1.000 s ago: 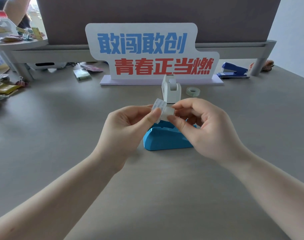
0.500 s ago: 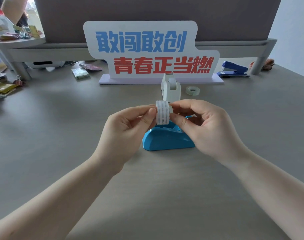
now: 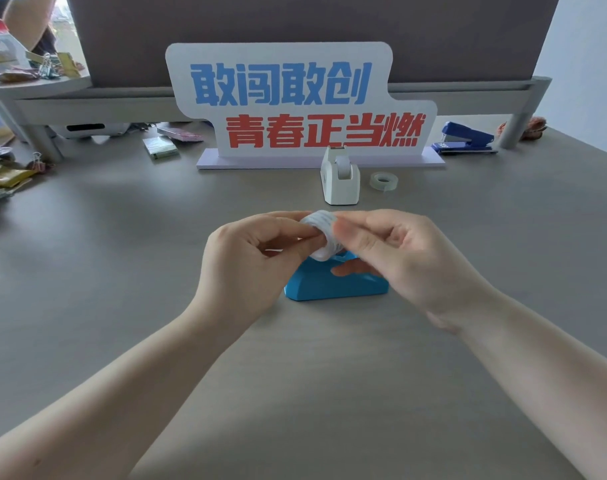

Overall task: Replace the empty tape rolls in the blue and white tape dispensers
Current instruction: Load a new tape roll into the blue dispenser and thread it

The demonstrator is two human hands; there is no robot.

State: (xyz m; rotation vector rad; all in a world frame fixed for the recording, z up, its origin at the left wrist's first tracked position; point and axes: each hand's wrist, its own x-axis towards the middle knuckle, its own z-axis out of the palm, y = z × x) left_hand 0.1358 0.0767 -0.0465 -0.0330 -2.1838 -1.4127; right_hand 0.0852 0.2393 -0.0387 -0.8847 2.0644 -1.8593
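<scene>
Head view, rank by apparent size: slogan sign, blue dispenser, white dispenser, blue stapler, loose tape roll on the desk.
1. slogan sign
2. blue dispenser, partly hidden by the hands, nearer the camera
3. white dispenser and blue stapler: look alike, stapler farther back, so unranked
4. loose tape roll

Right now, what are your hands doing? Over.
Left hand and right hand pinch one tape roll above blue dispenser. White dispenser untouched. Nothing blocking.
</scene>
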